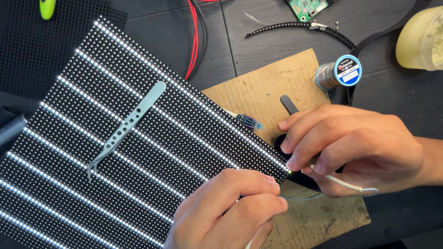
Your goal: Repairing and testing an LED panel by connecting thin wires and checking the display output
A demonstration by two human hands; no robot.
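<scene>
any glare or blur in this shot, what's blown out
Head view: lit dot rows on the LED panel bloom white; tweezers stay sharp; left hand and right hand look evenly lit, barely blurred; the yellowish container looks slightly soft.

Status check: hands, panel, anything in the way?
Both hands, left and right, pinch thin wires at LED panel corner. Panel lit in stripes. Tweezers lie on it, apart from the hands.

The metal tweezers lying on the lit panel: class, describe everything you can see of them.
The tweezers are slim, silver-grey metal, with a row of round holes along the arms and a rounded upper end. Their fine tips curve at the lower left. They lie flat and diagonal on the LED panel, across its lit white rows of dots. Neither hand touches them; both hands work at the panel's lower right corner.
</scene>
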